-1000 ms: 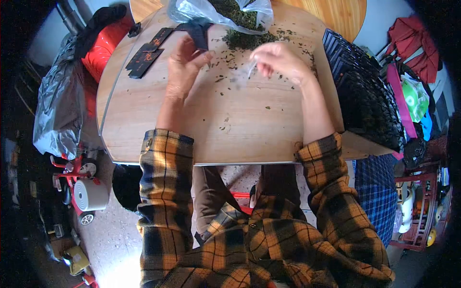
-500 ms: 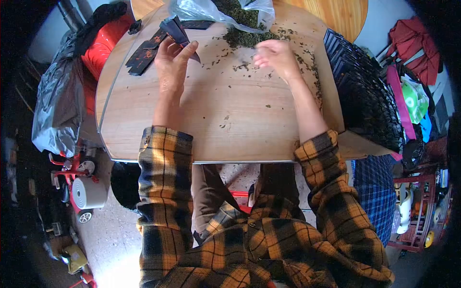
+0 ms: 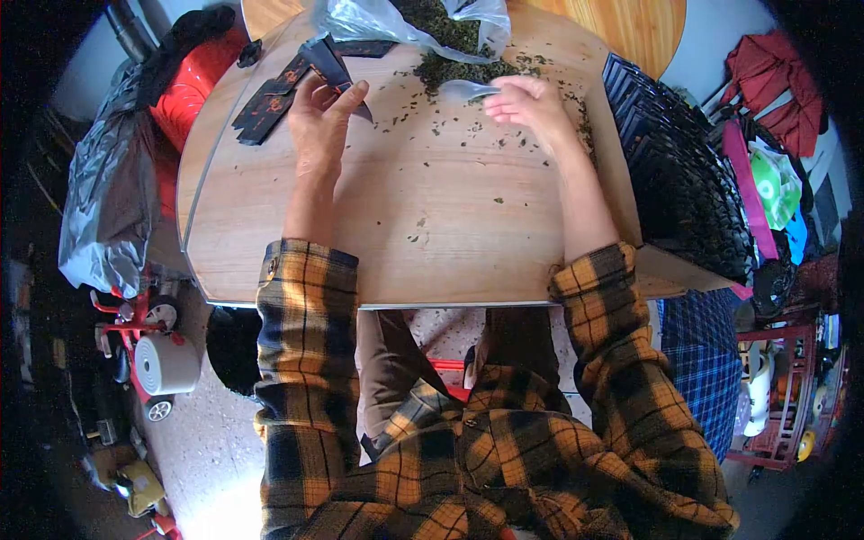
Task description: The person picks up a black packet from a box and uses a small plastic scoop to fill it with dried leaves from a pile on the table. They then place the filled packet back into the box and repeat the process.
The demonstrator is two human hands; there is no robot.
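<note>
My left hand (image 3: 319,126) is closed around a black pouch (image 3: 328,59), held upright above the table's left part. Beside and below it lie several flat black packets (image 3: 263,112) with orange-red print. My right hand (image 3: 533,110) pinches the handle of a clear plastic spoon (image 3: 464,90), whose bowl points left. Just beyond the spoon is a heap of dark green dried leaves (image 3: 436,70), partly spilling from a clear plastic bag (image 3: 382,25). I cannot make out whether the spoon carries any leaves.
Leaf crumbs are scattered over the wooden table (image 3: 432,243). At its right edge stands a cardboard box (image 3: 616,162) packed with many black pouches (image 3: 675,171). Red and grey plastic-covered things (image 3: 112,180) stand to the left, with a white roll (image 3: 166,363) on the floor.
The spoon, blurred before, now shows clearly in my right hand, which has moved slightly right and down. My left hand and its pouch have barely moved.
</note>
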